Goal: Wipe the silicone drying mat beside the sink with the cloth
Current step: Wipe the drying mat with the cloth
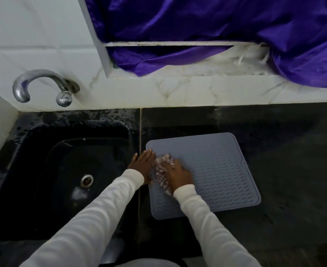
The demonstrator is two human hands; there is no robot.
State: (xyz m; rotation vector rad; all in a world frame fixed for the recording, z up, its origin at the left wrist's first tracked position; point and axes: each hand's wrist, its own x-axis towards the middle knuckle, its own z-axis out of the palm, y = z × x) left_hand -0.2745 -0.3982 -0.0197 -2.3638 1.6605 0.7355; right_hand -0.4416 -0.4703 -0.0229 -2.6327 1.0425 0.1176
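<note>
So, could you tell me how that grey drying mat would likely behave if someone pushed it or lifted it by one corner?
The drying mat looks thin and lies flat, so it would probably droop when lifted. The left hand rests flat at its edge, which suggests it may slide on the dark counter.

Dim, soft light, brighter on the wall tiles (33,35); motion blur on the right hand (179,175); wide-angle bending at the edges.

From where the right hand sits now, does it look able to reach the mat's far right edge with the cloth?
Probably yes. The right hand presses the cloth near the mat's left side, and the ribbed surface between it and the right edge is bare, with nothing in the way. The left hand rests flat on the left edge.
</note>
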